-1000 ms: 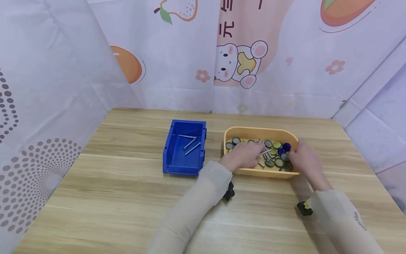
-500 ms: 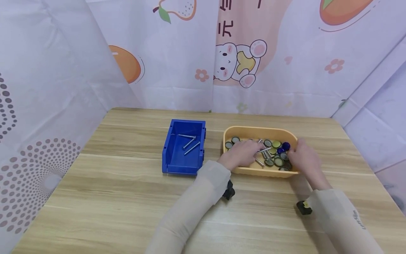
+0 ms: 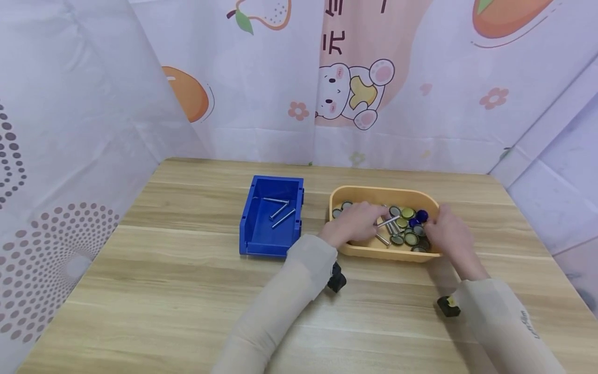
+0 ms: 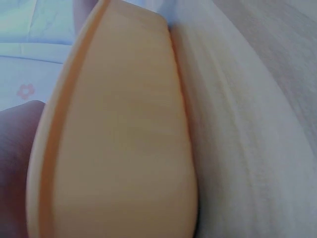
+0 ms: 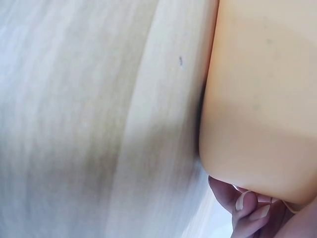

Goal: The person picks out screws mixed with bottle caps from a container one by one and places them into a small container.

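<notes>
A yellow-orange plastic tray (image 3: 374, 253) stands on the table, holding crown bottle caps (image 3: 411, 239) and metal screws (image 3: 383, 239). My left hand (image 3: 357, 223) reaches into its left half, index finger stretched out over the screws. Beside those fingers lies a slanted screw (image 3: 388, 222); the fingertips are partly hidden, so whether they pinch anything is unclear. My right hand (image 3: 450, 234) grips the tray's right end. In the right wrist view, curled fingers (image 5: 247, 210) show at the tray's end wall. The left wrist view has the tray's outer side (image 4: 124, 124) and a dark part of the hand.
To the left stands a blue open-front bin (image 3: 270, 249) with a few screws (image 3: 282, 218) inside. Both rest on a wood-grain table (image 3: 163, 285). A printed curtain (image 3: 261, 104) hangs behind the table's far edge.
My left hand has drawn slightly to the left within the tray. The slanted screw near its fingers shows more of its length. My right hand keeps its hold on the tray.
</notes>
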Action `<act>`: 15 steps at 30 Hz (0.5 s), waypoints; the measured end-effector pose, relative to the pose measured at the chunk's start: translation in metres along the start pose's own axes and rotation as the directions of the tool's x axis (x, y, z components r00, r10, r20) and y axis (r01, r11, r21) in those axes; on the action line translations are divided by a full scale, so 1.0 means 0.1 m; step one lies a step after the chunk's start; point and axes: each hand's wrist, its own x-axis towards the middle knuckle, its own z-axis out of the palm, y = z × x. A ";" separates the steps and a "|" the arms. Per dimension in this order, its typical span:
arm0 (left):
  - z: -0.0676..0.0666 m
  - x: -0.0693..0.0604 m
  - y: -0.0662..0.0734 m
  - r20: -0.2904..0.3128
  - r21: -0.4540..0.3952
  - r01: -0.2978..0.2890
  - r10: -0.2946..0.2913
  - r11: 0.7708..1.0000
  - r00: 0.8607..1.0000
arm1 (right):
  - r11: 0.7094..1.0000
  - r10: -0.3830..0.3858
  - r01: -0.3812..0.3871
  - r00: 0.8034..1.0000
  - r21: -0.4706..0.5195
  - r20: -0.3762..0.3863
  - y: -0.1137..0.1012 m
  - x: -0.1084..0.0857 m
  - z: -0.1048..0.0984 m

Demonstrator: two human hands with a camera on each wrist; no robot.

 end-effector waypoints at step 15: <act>-0.17 -0.13 -0.02 -0.021 -0.108 -0.035 0.033 0.994 0.999 | 1.000 0.002 -0.002 1.000 0.010 0.005 -0.01 -0.01 -0.01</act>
